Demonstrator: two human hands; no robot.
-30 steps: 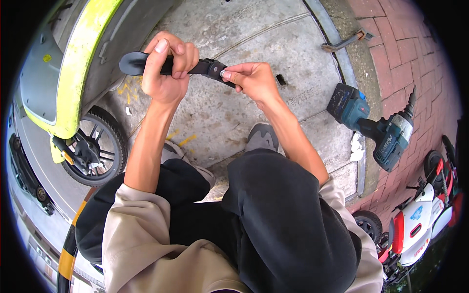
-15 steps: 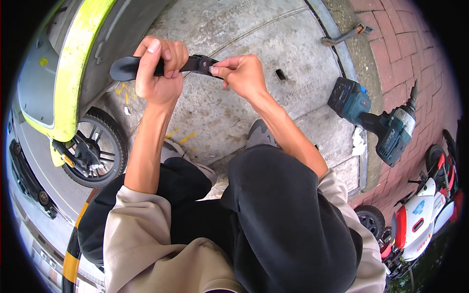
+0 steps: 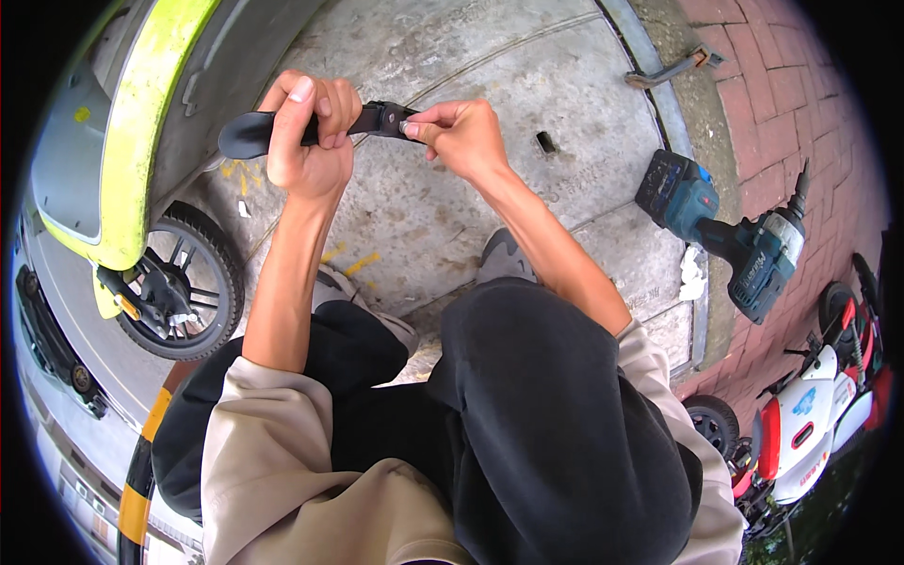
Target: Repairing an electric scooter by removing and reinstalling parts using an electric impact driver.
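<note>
My left hand [image 3: 311, 141] is wrapped round the middle of a long black part [image 3: 247, 135], holding it up crosswise above the pavement. The part has a smooth, rounded paddle-like left end and a jointed right end with a rivet-like spot. At that right end, my right hand [image 3: 468, 141] pinches a small silvery metal piece [image 3: 404, 127] between thumb and forefinger, against or very close to the part. Its exact kind is too small to make out. My left fingers hide the part's middle.
A blue-black cordless impact driver [image 3: 753, 259] lies at the right, by the red bricks. Beyond it is a bent metal piece [image 3: 673, 71]; near it, crumpled white paper [image 3: 692, 273]. A yellow-green vehicle [image 3: 165, 104] with a black wheel [image 3: 193, 282] stands left, a red-and-white motorbike [image 3: 815, 414] lower right.
My right fingers have shifted slightly left at the part's end, and a little more of the metal piece shows. My left hand keeps the same grip.
</note>
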